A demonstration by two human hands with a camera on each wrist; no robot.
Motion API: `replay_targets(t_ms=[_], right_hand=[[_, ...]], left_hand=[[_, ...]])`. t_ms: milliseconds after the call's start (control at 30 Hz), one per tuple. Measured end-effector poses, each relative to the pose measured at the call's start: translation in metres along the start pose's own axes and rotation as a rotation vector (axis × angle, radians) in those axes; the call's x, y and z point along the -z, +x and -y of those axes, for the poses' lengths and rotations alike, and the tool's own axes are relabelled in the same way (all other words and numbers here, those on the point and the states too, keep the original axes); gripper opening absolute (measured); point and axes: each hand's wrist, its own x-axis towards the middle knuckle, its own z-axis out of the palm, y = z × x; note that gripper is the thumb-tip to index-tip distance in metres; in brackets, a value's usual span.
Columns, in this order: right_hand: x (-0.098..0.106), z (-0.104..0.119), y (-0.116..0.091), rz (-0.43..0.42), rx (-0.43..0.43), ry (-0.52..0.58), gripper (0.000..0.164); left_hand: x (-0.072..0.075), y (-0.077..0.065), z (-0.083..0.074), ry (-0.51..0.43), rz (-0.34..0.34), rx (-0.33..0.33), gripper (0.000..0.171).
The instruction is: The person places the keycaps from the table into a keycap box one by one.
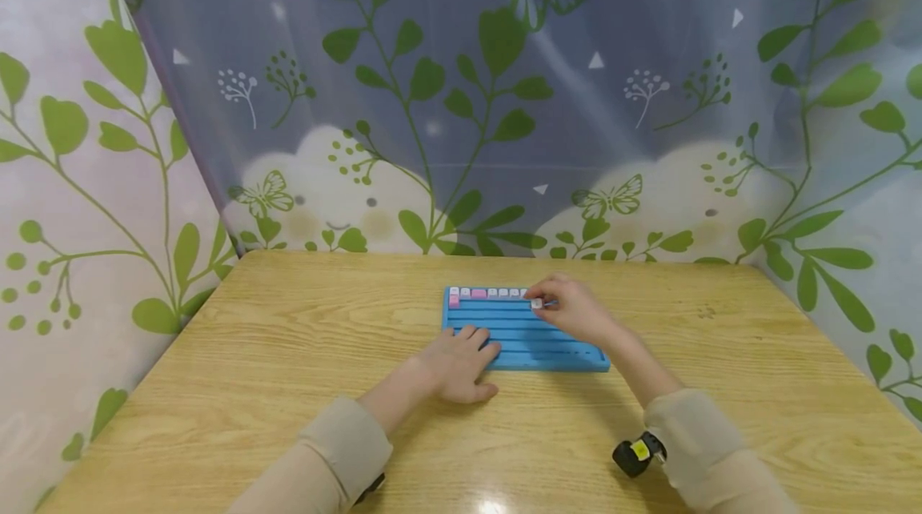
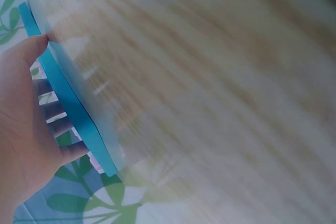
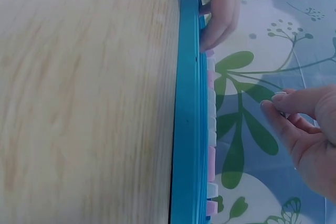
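Note:
A blue keycap tray (image 1: 519, 335) with raised ridges lies on the table. White and pink keycaps (image 1: 479, 294) line its far row, and one pink keycap (image 1: 454, 301) sits below them at the left end. Between thumb and fingertips, my right hand (image 1: 572, 310) pinches a white keycap (image 1: 536, 304) over the right part of the tray, near the end of the row. My left hand (image 1: 461, 362) rests on the tray's front left part, fingers spread over the ridges; its thumb (image 2: 35, 46) lies along the blue front edge in the left wrist view.
The wooden table (image 1: 288, 354) extends on all sides of the tray. Behind it hangs a patterned curtain (image 1: 446, 114) with leaves and butterflies, and similar cloth covers both sides. A black wrist camera (image 1: 637, 454) hangs under the right sleeve.

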Motion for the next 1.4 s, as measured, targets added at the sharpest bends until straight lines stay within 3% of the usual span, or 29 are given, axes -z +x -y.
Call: replay_targets(t_ms=[367, 933, 1400], right_hand=[[-0.014, 0.003, 0.016, -0.003, 0.014, -0.031, 0.022], [-0.044, 0.008, 0.063, 0.093, -0.057, -0.066, 0.021], [-0.061, 0.006, 0.080, 0.147, -0.070, -0.071, 0.013]], left_hand=[[0.001, -0.002, 0.002, 0.001, 0.007, 0.006, 0.063], [-0.001, -0.002, 0.005, 0.002, 0.011, -0.006, 0.066], [0.001, -0.002, 0.002, 0.024, -0.001, -0.018, 0.065]])
